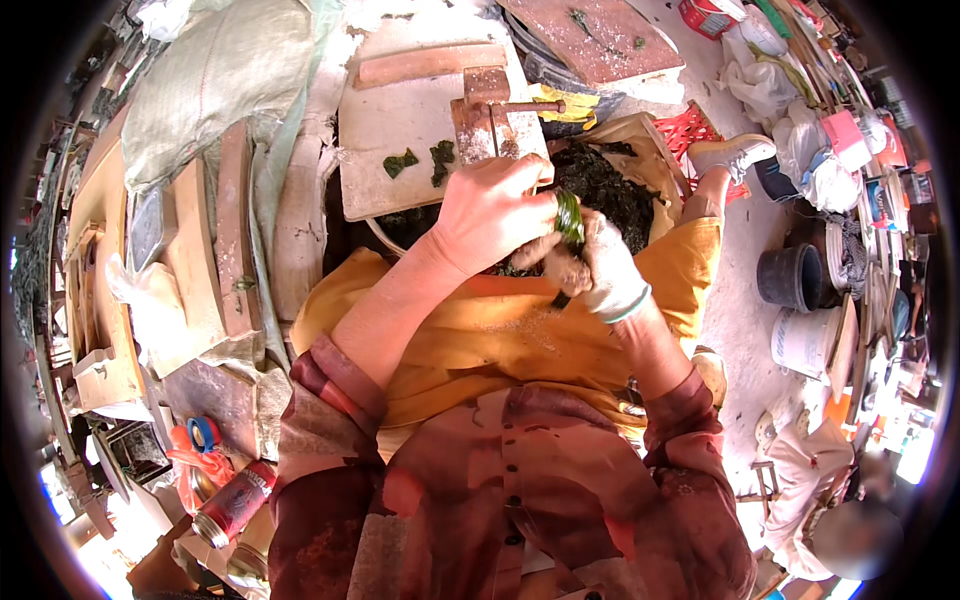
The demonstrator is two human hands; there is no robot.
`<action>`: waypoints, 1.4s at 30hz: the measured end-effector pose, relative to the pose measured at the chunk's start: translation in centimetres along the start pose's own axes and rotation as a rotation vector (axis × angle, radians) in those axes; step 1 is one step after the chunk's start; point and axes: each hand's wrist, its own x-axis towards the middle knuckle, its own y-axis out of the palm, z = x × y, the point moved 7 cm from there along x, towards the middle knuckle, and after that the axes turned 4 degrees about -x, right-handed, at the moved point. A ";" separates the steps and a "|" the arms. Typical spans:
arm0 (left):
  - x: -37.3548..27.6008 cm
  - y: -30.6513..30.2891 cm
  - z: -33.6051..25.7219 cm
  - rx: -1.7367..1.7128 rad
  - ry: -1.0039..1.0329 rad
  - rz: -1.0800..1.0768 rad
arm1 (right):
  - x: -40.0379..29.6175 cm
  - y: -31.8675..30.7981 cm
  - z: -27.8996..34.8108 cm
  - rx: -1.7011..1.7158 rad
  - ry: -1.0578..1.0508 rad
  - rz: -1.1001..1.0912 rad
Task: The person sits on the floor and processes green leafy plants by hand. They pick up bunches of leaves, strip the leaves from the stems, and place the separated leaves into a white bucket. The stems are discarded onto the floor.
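Note:
A glossy dark green, leaf-like bundle (570, 219) is held between my hands above my lap. My bare left hand (487, 210) curls its fingers against the left side of the bundle. From the right, my right hand (604, 262), in a dirty white work glove, grips its lower part. A thin dark end (559, 300) sticks out below the glove; what it belongs to is unclear. Just beyond my left hand, a worn block with a metal bolt (534, 107) stands on a pale board (375, 120). Two green scraps (400, 163) lie on that board.
Dark leafy scraps (607, 180) fill a container beyond my right hand. A brownish board (600, 37) lies farther off. Woven sacking (217, 82) and planks (236, 225) are at left, a drink can (234, 502) lower left. Buckets (787, 276) line the right; another person (810, 487) is lower right.

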 end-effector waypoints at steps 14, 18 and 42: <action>-0.7 2.8 2.7 -0.314 -0.402 0.048 | 0.4 -3.5 2.5 -1.099 -0.397 -0.253; -1.3 4.2 3.5 -0.611 -0.591 0.125 | 1.4 -0.4 3.9 -1.170 -0.170 -0.241; -1.4 3.0 5.3 0.076 -0.348 0.617 | 0.4 -1.7 4.5 -0.779 0.235 -0.200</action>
